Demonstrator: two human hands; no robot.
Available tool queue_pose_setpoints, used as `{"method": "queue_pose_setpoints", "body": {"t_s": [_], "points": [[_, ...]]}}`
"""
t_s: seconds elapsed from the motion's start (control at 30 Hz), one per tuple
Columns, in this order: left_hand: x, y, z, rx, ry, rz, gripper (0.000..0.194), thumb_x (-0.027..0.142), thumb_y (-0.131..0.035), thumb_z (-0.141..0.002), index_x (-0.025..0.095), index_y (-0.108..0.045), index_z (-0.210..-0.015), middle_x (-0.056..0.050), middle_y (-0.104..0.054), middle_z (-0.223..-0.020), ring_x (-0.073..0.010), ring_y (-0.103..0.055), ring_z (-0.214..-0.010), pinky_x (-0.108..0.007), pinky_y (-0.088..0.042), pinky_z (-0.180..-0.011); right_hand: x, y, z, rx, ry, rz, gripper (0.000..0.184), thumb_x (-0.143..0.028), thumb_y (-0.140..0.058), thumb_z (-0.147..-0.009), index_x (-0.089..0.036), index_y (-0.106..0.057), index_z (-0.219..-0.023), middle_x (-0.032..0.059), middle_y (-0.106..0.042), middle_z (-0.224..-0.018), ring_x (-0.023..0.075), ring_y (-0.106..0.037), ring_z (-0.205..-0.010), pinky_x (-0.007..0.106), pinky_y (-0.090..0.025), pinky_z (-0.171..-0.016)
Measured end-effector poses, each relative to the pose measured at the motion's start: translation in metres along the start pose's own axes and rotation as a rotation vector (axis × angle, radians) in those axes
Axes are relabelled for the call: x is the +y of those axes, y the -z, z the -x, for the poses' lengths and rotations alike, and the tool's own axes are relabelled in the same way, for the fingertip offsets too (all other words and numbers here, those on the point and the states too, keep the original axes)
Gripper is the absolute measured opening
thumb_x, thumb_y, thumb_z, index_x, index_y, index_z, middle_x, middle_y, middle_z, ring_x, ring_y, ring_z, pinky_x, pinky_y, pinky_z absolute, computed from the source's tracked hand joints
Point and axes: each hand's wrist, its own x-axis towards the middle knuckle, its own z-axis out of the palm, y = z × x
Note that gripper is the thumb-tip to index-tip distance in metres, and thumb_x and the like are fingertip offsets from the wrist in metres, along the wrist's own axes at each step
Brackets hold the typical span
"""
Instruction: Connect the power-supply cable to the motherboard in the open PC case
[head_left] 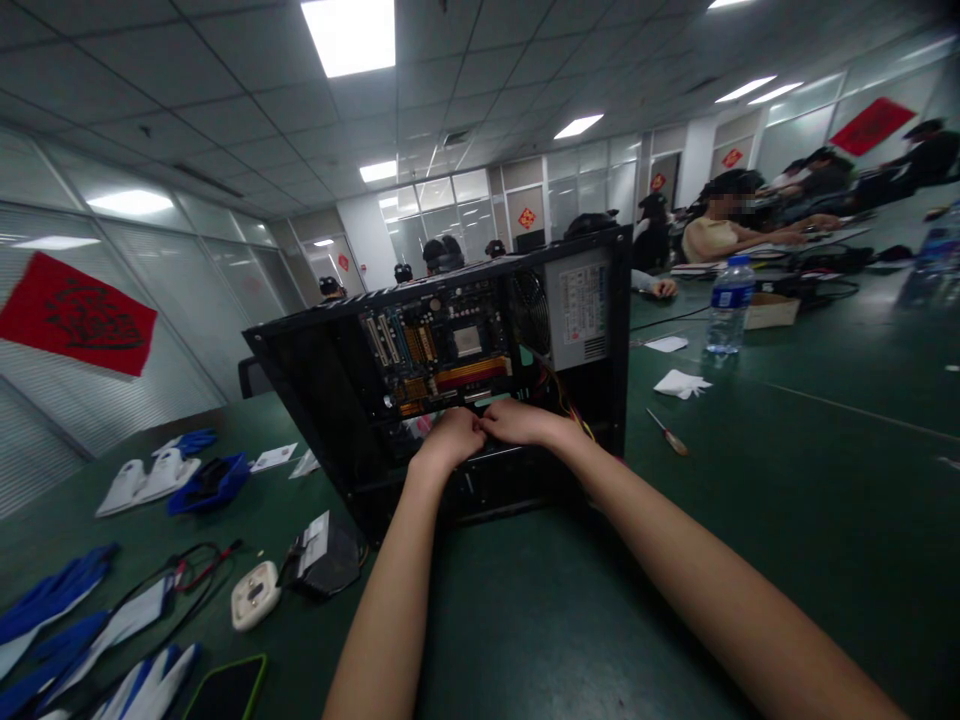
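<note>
An open black computer case (307,400) stands on the green table, its inside facing me. Within it I see a motherboard (439,345) and, at the upper right, a grey power supply (580,312) with coloured cables (574,405) hanging below. My left hand (452,440) and my right hand (517,421) meet inside the case, just below the motherboard's lower edge. The fingers of both are curled and close together; whatever they grip is hidden. A black part with a white label (322,555) lies by the case's lower left corner.
On the right lie a screwdriver (667,432), crumpled tissue (681,384) and a standing water bottle (730,308). Blue-and-white gloves (56,590), a phone (227,690), a white round-cornered device (255,596) and cables are on the left. Other people sit farther back.
</note>
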Motion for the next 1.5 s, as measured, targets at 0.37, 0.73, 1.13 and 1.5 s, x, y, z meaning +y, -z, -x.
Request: {"method": "queue_pose_setpoints", "body": {"t_s": [0.37, 0.73, 1.13, 1.5], "points": [[-0.001, 0.000, 0.001, 0.018, -0.011, 0.008, 0.022, 0.021, -0.054, -0.080, 0.015, -0.075, -0.079, -0.011, -0.075, -0.076, -0.0211, -0.066, -0.068, -0.027, -0.037, -0.056, -0.001, 0.001, 0.001, -0.002, 0.014, 0.007, 0.037, -0.024, -0.045, -0.099, -0.006, -0.077, -0.097, 0.0188, -0.076, -0.098, 0.0228, -0.068, -0.081, 0.026, -0.038, -0.061], [0.000, 0.000, 0.000, 0.031, 0.005, -0.015, 0.024, 0.021, -0.055, -0.082, 0.017, -0.077, -0.091, -0.013, -0.077, -0.091, -0.0257, -0.072, -0.086, -0.029, -0.048, -0.069, 0.003, -0.003, -0.004, 0.005, 0.017, 0.033, 0.039, -0.027, -0.043, -0.100, -0.007, -0.077, -0.098, 0.0194, -0.076, -0.101, 0.0244, -0.070, -0.085, 0.026, -0.040, -0.064], [0.011, 0.008, 0.011, 0.140, 0.008, -0.046, 0.047, 0.016, -0.055, -0.084, 0.024, -0.063, -0.130, -0.013, -0.071, -0.123, -0.0273, -0.066, -0.116, -0.034, -0.050, -0.095, 0.002, -0.001, -0.002, 0.002, 0.054, 0.039, 0.033, -0.021, -0.044, -0.097, -0.008, -0.075, -0.096, 0.0179, -0.075, -0.104, 0.0227, -0.068, -0.088, 0.025, -0.042, -0.072], [0.008, 0.006, 0.010, 0.143, 0.025, -0.029, 0.039, 0.022, -0.052, -0.092, 0.022, -0.051, -0.131, -0.015, -0.071, -0.119, -0.0289, -0.068, -0.109, -0.034, -0.049, -0.086, 0.001, -0.003, 0.000, 0.181, -0.012, -0.003, 0.030, -0.027, -0.048, -0.099, -0.011, -0.060, -0.121, 0.0202, -0.069, -0.120, 0.0297, -0.067, -0.109, 0.030, -0.044, -0.082]]}}
